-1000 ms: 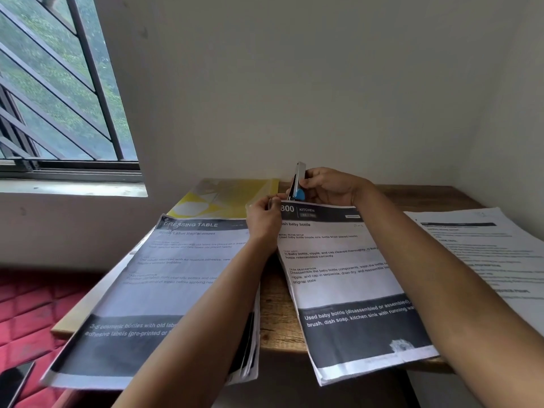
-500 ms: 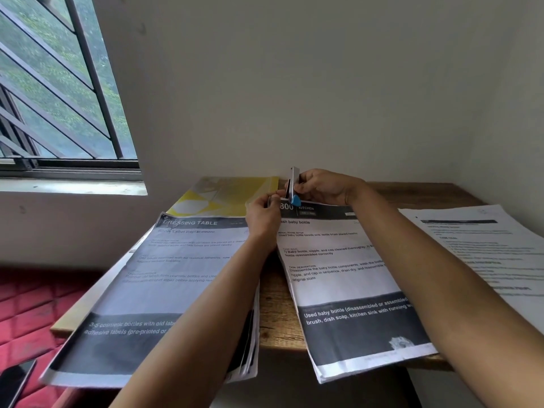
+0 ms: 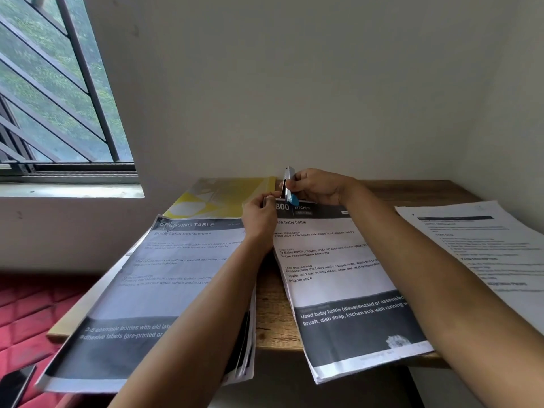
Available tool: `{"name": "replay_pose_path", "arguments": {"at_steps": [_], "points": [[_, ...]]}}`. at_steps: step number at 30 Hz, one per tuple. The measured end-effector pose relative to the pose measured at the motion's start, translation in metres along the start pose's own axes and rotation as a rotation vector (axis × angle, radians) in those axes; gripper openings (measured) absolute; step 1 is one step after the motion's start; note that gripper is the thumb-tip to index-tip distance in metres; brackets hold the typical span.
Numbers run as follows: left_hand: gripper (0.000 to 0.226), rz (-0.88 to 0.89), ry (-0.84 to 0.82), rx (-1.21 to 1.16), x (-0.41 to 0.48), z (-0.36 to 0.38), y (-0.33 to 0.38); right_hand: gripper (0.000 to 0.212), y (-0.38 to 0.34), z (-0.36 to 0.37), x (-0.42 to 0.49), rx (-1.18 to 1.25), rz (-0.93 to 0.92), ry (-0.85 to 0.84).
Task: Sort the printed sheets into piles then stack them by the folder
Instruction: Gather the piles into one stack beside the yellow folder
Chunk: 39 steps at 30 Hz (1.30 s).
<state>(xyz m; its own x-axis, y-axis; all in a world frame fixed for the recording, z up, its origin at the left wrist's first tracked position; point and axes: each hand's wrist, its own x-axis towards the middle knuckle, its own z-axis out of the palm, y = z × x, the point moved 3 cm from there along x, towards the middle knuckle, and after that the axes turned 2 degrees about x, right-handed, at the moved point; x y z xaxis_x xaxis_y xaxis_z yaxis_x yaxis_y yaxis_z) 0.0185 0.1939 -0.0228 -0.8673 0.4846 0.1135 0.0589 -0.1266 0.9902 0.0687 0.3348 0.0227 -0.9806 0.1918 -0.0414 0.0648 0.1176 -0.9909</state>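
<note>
Three sets of printed sheets lie on the wooden table (image 3: pixel 273 304). A thick pile headed "Dressing Table" (image 3: pixel 164 290) lies at the left, a "Kitchen" pile (image 3: pixel 338 278) in the middle, and white text sheets (image 3: pixel 482 254) at the right. A yellow folder (image 3: pixel 223 198) lies at the back left by the wall. My left hand (image 3: pixel 259 219) pinches the top left corner of the Kitchen pile. My right hand (image 3: pixel 318 187) grips a small silver and blue stapler (image 3: pixel 288 187), standing upright on that same corner.
A barred window (image 3: pixel 59 92) is at the upper left, with a sill below it. A red quilted surface (image 3: pixel 26 313) lies left of the table, with a dark phone (image 3: pixel 14 384) at its lower corner. Walls close the table's back and right sides.
The stapler in my right hand has tipped more upright and come down onto the Kitchen pile's top left corner. My left hand has stayed on that corner.
</note>
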Motion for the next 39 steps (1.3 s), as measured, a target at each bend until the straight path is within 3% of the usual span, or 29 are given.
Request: {"name": "replay_pose_path", "arguments": {"at_steps": [5,15,20,23,27,39], "points": [[0.028,-0.007,0.006,-0.011,0.001,0.0,-0.001,0.042,0.003,0.0,0.005,0.007,0.002,0.016],[0.022,-0.002,-0.044,-0.07,-0.007,0.0,0.007,0.017,0.003,0.003,0.004,0.028,-0.067,0.034],[0.007,0.017,-0.036,-0.051,-0.01,-0.002,0.01,0.027,0.007,0.001,0.005,0.035,-0.08,0.077],[0.032,0.037,-0.111,0.108,-0.014,-0.001,0.011,0.012,0.008,0.004,0.004,0.027,-0.101,0.091],[0.024,0.103,-0.13,0.319,-0.014,-0.002,0.011,0.012,0.007,0.008,0.0,0.057,-0.109,0.084],[0.019,0.044,-0.08,0.2,-0.013,0.0,0.011,0.009,0.005,0.008,-0.002,0.06,-0.132,0.096]]}}
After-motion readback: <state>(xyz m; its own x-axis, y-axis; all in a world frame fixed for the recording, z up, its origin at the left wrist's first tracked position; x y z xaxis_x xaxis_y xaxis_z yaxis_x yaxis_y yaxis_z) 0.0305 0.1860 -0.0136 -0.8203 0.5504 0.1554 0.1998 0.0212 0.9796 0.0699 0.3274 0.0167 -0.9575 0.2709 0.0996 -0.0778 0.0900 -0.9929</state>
